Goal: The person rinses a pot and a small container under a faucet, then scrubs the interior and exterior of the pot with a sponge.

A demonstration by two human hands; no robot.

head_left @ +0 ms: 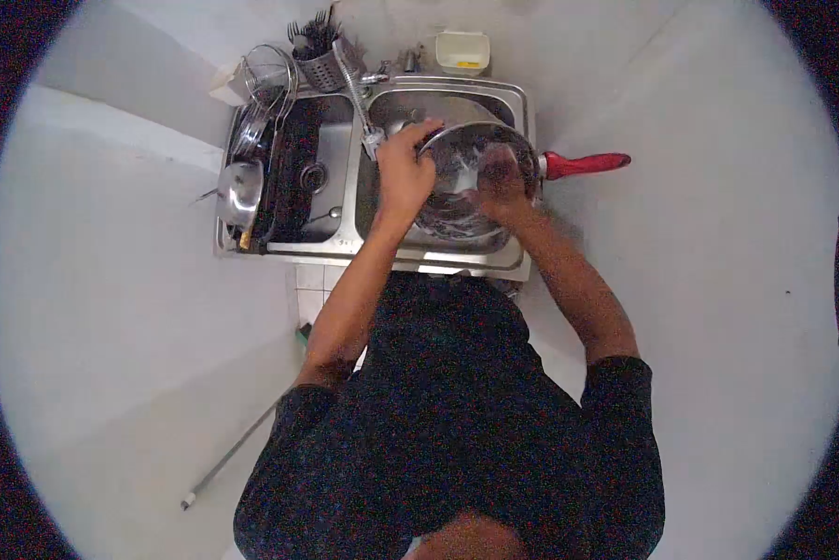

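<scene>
A large metal pot (455, 168) with a red handle (587, 165) is tilted in the right basin of the sink, its mouth facing me. The handle sticks out to the right past the sink's edge. My left hand (407, 175) grips the pot's left rim, fingers hooked over the top. Inside the pot, my right hand (503, 191) is against or close to the inner wall. Motion smears its fingers, so whether it holds anything is unclear. Wet, whitish streaks show on the metal around it.
A flexible faucet (352, 89) hangs between the basins. On the left, a dish rack holds a metal bowl (241, 194) and strainers (270, 79). Behind stand a cutlery holder (321, 71) with forks and a pale tub (462, 52). A spoon (326, 215) lies in the left basin.
</scene>
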